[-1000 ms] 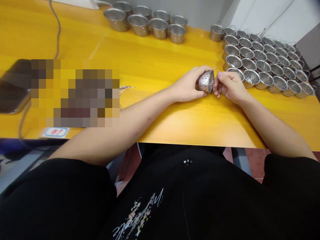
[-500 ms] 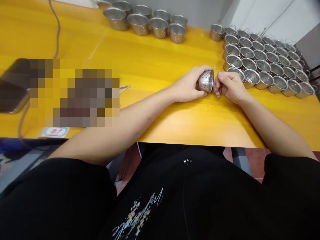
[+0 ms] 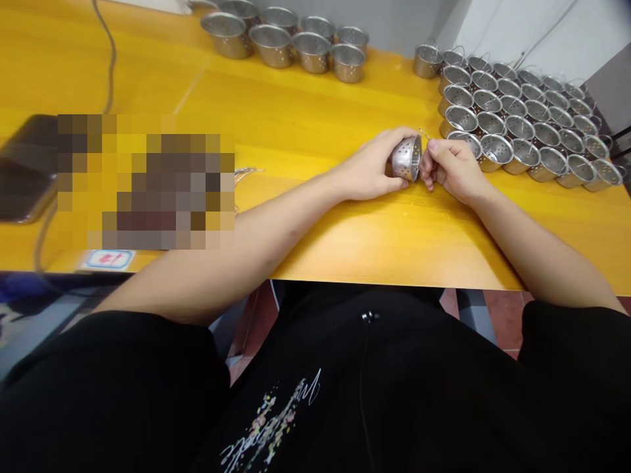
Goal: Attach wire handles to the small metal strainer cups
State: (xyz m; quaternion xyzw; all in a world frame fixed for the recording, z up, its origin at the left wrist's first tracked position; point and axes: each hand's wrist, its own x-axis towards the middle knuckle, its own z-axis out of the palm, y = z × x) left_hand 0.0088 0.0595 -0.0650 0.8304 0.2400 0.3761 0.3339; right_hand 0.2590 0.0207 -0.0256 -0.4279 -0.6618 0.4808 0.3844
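Observation:
A small perforated metal cup (image 3: 405,159) lies tilted on its side in my left hand (image 3: 373,165), thumb and fingers wrapped around it, its mouth facing right. Close to that mouth, my right hand (image 3: 452,167) pinches a thin wire handle (image 3: 424,135), whose curved end pokes up above the fingertips. Most of the wire is hidden by the fingers, so I cannot tell whether it is hooked into the rim. Several more thin wire handles (image 3: 249,172) lie on the table by my left forearm, partly covered.
Rows of perforated cups with wire handles (image 3: 520,128) stand at the right. Perforated cups (image 3: 311,52) without visible handles line the table's back edge. A dark phone-like object (image 3: 27,167) and a grey cable (image 3: 112,59) are at the left. A blurred patch hides things beside them.
Both hands stay almost in place on the cup and wire. The wire's end tilts slightly to the left, and the whole view shifts a little.

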